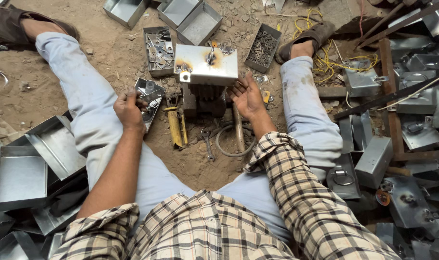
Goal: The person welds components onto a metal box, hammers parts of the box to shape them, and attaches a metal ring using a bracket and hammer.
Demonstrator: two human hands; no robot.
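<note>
Galvanised sheet metal makes up the shallow rectangular box [206, 64] that sits upside down on a dark block on the sandy floor [108, 62], just ahead of both hands; scorch marks ring a small loop fitting at its middle and a little square latch plate at its near left corner. The right hand [247, 96] hovers palm up just beside the box's near right corner, its fingers [238, 85] loosely spread and curled, holding nothing that can be seen. The left hand [129, 108] is closed, its fingers [133, 92] pressed together around what seems a small metal piece, though the piece itself is too hidden to tell. Right next to those fingers lies a small open metal tray of loose fittings [151, 98], tilted against the pale blue trouser leg [84, 96]. Beyond it stands a second tray of flat metal offcuts [159, 48], and further right, past the box, a narrow tray of dark nuts [263, 48]. Between the two hands, nearer the body, lie a yellow-handled tool [174, 126], a steel spanner [208, 144] and a loop of grey wire [229, 144]. Stacks of finished metal boxes [402, 120] crowd the ground well to the right of the right hand, and empty metal trays [22, 173] pile up left of the left arm.
</note>
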